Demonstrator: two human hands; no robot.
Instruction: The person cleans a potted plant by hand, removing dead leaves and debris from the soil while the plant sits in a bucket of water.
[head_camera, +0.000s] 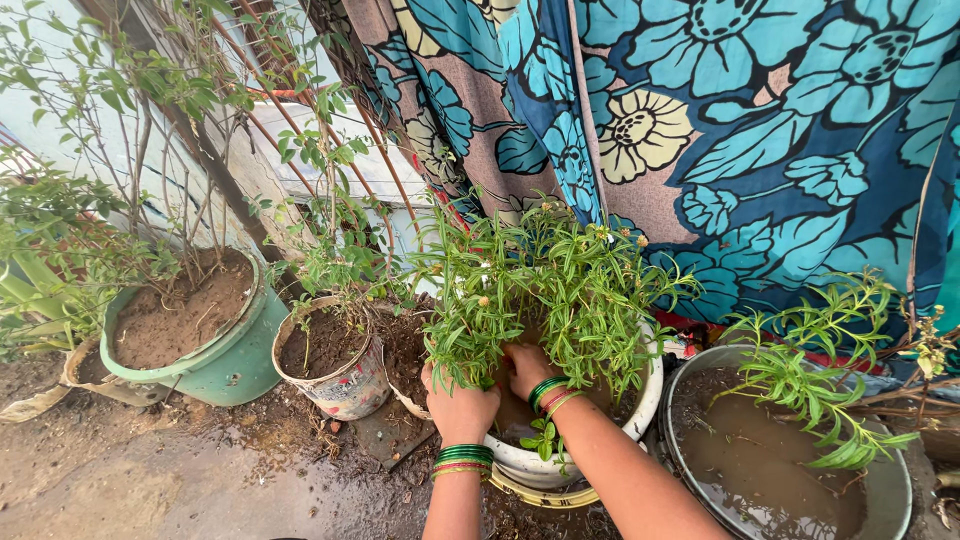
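White pot (520, 462): sitting on the wet ground at lower centre, taking both hands inside its rim; serving as the landmark below.
Leafy plant (545, 285): growing out of the white pot, spreading thin green leaves and small buds over both hands.
Left hand (460, 402): closing around a bunch of stems at the left edge of the white pot, fingers curling tight on them, green and red bangles (463, 459) circling the wrist.
Right hand (528, 368): reaching into the middle of the white pot, pressing down among the stems; fingers hiding under leaves, so open or closed impossible to tell; green bangles showing at the wrist.
Yellow dish (545, 495): peeking out from under the white pot.
Painted tin pot (345, 385): standing just left of the white pot, holding dark soil and a thin shrub.
Green tub (230, 365): standing further left of the white pot, holding brown soil and bare twiggy stems.
Metal basin (890, 480): sitting just right of the white pot, holding muddy water and a leaning green sprig.
Flowered cloth (760, 130): hanging behind the white pot, showing blue and cream blooms.
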